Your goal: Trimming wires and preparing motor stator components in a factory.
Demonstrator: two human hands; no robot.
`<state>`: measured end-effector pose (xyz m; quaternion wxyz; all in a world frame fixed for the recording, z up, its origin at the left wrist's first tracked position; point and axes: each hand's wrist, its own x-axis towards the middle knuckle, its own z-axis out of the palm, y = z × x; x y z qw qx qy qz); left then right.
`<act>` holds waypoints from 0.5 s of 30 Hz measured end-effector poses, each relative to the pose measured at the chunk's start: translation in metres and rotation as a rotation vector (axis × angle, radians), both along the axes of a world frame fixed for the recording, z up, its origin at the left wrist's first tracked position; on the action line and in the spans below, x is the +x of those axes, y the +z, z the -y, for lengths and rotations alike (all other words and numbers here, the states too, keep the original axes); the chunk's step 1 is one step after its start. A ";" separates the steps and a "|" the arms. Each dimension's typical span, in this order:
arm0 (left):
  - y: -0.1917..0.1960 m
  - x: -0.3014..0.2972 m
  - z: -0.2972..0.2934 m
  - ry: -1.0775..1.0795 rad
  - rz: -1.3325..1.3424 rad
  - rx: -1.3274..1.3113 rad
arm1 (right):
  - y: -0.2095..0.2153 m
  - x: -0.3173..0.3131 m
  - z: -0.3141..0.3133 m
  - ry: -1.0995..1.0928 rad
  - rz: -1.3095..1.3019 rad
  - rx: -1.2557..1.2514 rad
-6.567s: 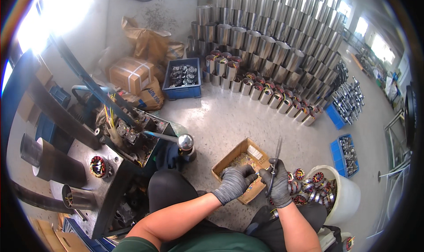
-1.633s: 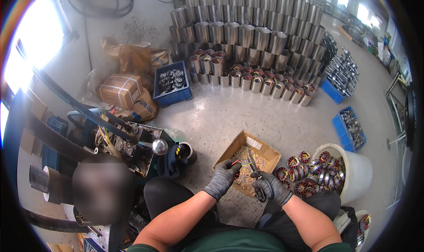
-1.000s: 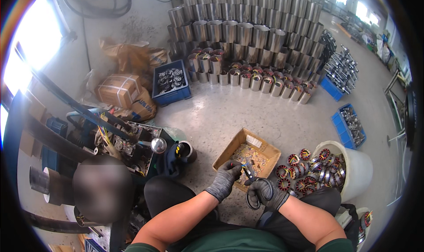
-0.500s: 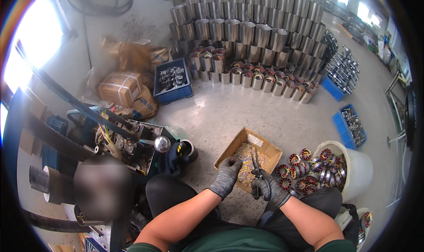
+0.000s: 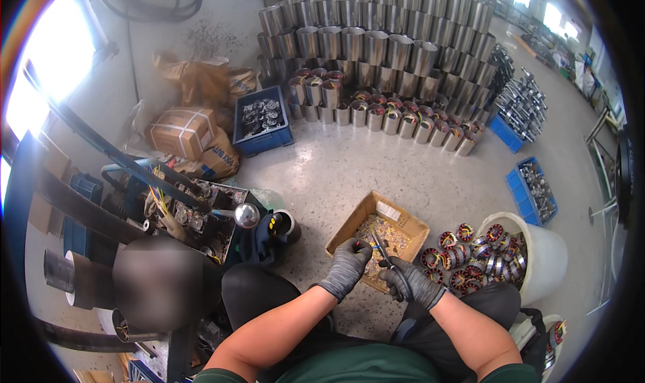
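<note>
My left hand (image 5: 347, 269), in a grey glove, is closed in a pinch over the near left edge of a cardboard box (image 5: 408, 232). A speck of red shows at its fingertips, too small to name. Gripped in my gloved right hand (image 5: 422, 287) is a pair of scissors (image 5: 381, 246), its dark handle loops at the fingers. The blades point up and to the left, close to the left fingertips and above the box. Small multicoloured scraps (image 5: 392, 232) cover the bottom of the box.
To the right, a white bucket (image 5: 549, 262) lies tipped with wound motor stators (image 5: 494, 234) spilling out. Rows of metal cylinders (image 5: 376, 50) stand at the back. Blue crates (image 5: 267, 143) hold metal parts. A machine with a ball-ended lever (image 5: 246, 216) is at left.
The scissors have swung leftward, bringing the blades nearer to my left fingertips. My right hand has turned slightly; the left hand has hardly moved.
</note>
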<state>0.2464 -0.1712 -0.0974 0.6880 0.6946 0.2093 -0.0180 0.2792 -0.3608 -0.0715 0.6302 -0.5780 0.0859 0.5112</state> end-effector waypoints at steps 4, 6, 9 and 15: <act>0.002 0.001 -0.001 -0.043 -0.013 0.055 | 0.012 0.000 0.003 0.075 0.098 0.023; 0.005 0.001 0.000 -0.048 -0.018 0.092 | 0.020 -0.005 0.001 0.062 0.089 0.016; -0.002 0.004 -0.002 -0.054 -0.030 0.111 | 0.011 0.001 0.003 0.063 0.058 -0.007; 0.003 -0.002 -0.027 0.081 -0.076 -0.293 | -0.009 0.004 -0.010 -0.030 0.112 -0.021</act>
